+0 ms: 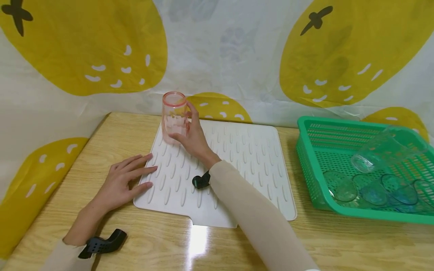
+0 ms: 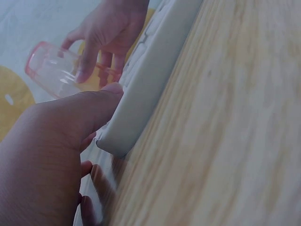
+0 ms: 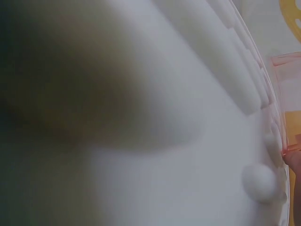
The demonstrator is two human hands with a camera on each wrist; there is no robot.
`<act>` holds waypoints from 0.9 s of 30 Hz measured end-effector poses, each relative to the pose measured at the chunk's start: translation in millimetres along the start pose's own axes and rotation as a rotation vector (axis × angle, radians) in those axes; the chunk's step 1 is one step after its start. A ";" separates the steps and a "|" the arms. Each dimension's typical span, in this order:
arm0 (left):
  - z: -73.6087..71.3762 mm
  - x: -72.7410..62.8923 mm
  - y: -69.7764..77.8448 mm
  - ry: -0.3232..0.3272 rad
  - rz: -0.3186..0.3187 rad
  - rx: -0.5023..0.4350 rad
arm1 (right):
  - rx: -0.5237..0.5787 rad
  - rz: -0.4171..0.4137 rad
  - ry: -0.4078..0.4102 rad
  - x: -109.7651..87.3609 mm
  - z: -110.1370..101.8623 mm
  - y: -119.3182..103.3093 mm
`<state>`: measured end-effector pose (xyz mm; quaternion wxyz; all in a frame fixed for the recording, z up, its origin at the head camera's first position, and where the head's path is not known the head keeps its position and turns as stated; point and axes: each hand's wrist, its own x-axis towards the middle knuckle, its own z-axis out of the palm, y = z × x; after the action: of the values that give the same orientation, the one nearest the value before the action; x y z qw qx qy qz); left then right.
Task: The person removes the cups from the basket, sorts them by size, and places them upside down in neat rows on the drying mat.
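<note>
A clear pink drinking glass (image 1: 174,116) stands on end at the back left corner of a white ridged drying mat (image 1: 237,165). My right hand (image 1: 194,137) holds it from the right side, thumb across the front and index finger along the far side. In the left wrist view the glass (image 2: 56,70) is seen beside the right hand (image 2: 110,28). My left hand (image 1: 125,178) lies at the mat's left edge, fingers spread and fingertips on the border. The right wrist view is mostly blurred mat, with part of the glass (image 3: 289,89) at the right edge.
A green plastic basket (image 1: 306,162) stands right of the mat, holding several clear and bluish glasses (image 1: 373,194), one of them lying tilted on top. Wooden table (image 1: 112,139) surrounds the mat. A lemon-patterned cloth (image 1: 223,49) hangs close behind.
</note>
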<state>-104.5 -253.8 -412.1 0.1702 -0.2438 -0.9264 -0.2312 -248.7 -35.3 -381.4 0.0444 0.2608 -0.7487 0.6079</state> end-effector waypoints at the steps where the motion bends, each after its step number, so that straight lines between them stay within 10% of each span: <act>1: 0.2 0.2 0.1 0.000 0.000 -0.001 | -0.004 -0.008 -0.003 0.0 -0.1 0.3; 27: -1.1 0.5 3.5 0.005 0.008 0.006 | -0.212 0.012 0.002 3.3 4.5 -3.6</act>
<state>-102.9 -251.4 -409.7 0.1743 -0.2462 -0.9256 -0.2286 -248.8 -41.1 -378.1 0.0687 0.2495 -0.8103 0.5257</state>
